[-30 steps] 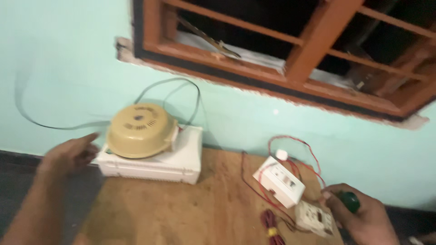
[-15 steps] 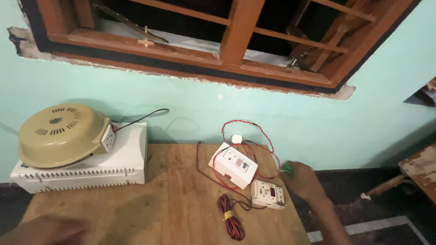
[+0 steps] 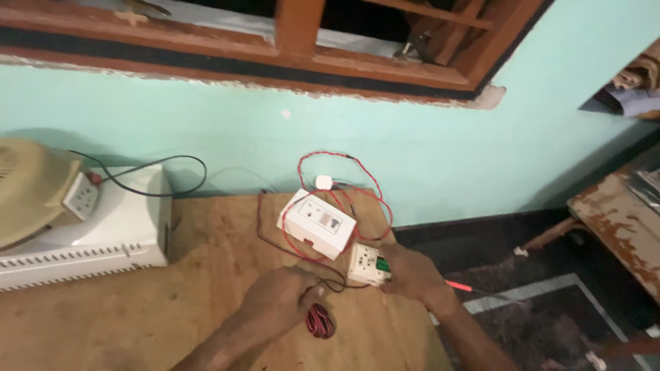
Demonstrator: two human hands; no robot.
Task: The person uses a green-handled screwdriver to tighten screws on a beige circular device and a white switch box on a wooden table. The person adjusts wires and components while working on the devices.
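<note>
Since half a second ago the left hand [image 3: 278, 306] has come up from the lower left edge to the middle of the plywood table [image 3: 172, 302], and the view has swung right, pushing the beige dome-shaped appliance [image 3: 27, 189] to the far left.

The left hand now lies curled over the coiled bundle of red and black wire [image 3: 320, 321], which shows at about four o'clock from its knuckles; whether the fingers pinch the wire or only rest on it I cannot tell. The right hand [image 3: 412, 275] is pressed against the small white socket box [image 3: 368, 264], which lies at nine o'clock from it, and seems to grip a green-handled tool [image 3: 382, 264] at the box's near corner, though blur hides the fingers. That hand is the nearer to the box.

At eleven o'clock from it sits a larger white plastic switch board [image 3: 316, 223], its long axis running from ten to four, looped by thin red wire [image 3: 344, 165]. The table is rough and matt, the boxes smooth.
</note>
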